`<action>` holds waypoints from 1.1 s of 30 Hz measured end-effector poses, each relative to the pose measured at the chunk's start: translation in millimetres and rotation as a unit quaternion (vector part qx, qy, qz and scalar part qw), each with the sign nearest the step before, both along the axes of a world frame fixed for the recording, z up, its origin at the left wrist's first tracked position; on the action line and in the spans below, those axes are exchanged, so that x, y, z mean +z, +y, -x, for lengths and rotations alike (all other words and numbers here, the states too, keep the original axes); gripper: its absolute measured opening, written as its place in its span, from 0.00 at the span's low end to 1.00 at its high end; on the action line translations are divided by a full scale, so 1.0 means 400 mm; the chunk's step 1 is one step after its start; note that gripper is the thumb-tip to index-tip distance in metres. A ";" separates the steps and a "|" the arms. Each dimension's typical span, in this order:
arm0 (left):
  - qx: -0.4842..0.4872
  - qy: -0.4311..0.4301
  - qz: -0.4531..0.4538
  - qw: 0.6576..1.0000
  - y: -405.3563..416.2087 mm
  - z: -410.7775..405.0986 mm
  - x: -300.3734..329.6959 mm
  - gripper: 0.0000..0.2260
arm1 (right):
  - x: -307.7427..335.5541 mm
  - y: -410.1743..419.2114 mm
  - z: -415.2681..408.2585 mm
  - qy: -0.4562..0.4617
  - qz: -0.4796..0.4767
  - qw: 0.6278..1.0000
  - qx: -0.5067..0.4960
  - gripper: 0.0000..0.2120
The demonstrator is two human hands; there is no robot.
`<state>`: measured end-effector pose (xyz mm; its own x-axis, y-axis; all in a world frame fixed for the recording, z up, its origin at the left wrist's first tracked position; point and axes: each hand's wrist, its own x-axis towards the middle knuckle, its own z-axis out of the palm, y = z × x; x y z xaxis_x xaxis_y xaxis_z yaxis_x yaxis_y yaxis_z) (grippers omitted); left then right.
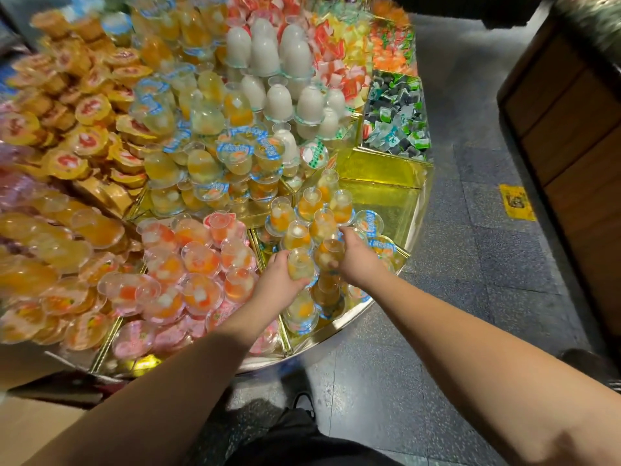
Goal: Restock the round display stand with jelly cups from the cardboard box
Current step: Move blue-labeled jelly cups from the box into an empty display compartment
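Fingers (304,281) of the left hand (277,280) were curled round an upturned jelly cup (300,264), gripping it from below. Just right of them, the right hand (353,260) wrapped a second jelly cup (328,255), its fingertips hidden behind the plastic. More yellow cups (311,213) stood beyond both sets of fingers in the gold compartment (386,196) of the round display stand (339,326). Nearer the wrists, a cardboard box (30,425) showed at the lower left.

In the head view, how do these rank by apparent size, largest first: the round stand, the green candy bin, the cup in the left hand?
1. Stand, by far the largest.
2. Green candy bin.
3. Cup in the left hand, smallest, although it is nearer the camera than the bin.
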<state>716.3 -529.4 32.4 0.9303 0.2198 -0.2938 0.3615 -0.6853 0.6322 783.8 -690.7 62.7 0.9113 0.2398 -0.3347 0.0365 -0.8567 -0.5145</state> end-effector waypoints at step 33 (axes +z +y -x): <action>0.282 -0.041 -0.104 0.953 0.532 1.157 0.205 0.18 | 0.208 0.540 0.902 -0.133 -0.011 0.880 0.456 0.15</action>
<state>253.6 -316.7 114.3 0.6644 0.7374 -0.1218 0.6652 -0.5092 0.5461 423.1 -474.7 146.0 0.3808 0.9162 -0.1244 0.8255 -0.3975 -0.4006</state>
